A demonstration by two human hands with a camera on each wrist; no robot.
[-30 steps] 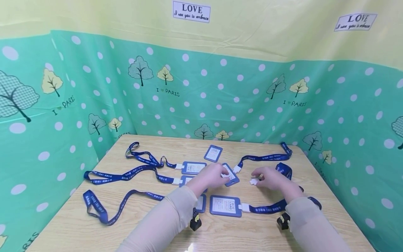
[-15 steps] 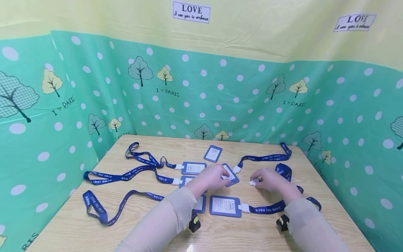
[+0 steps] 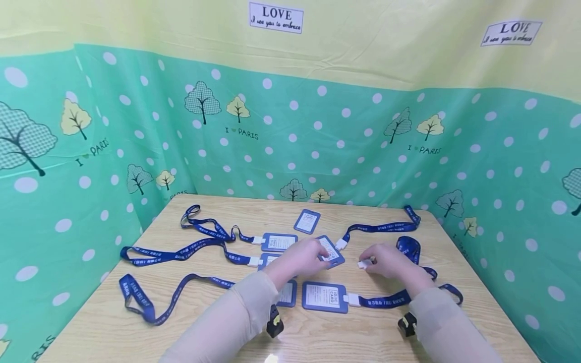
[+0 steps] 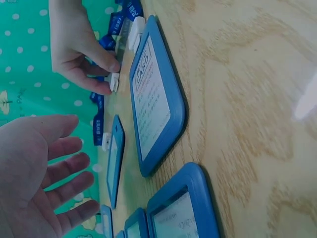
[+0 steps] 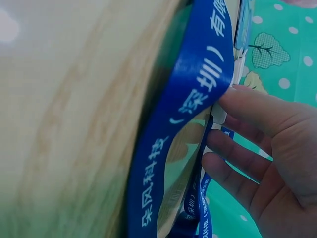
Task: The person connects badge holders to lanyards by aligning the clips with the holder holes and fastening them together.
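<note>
Head view: right of centre, the right hand [image 3: 387, 260] pinches a white clip [image 3: 364, 264]; the left hand [image 3: 304, 256] holds nothing, fingers spread; four badges [image 3: 323, 296] have lanyards [image 3: 383, 301] attached, the loose badge [image 3: 307, 222], upper centre, seemingly left to join

2 badges [image 3: 288, 294] partly behind left arm [image 3: 227, 315], right sleeve [image 3: 447, 322] cut off below

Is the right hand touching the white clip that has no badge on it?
Touching. The left wrist view shows it: the right hand pinches the white clip, with no gap visible between them.
</note>
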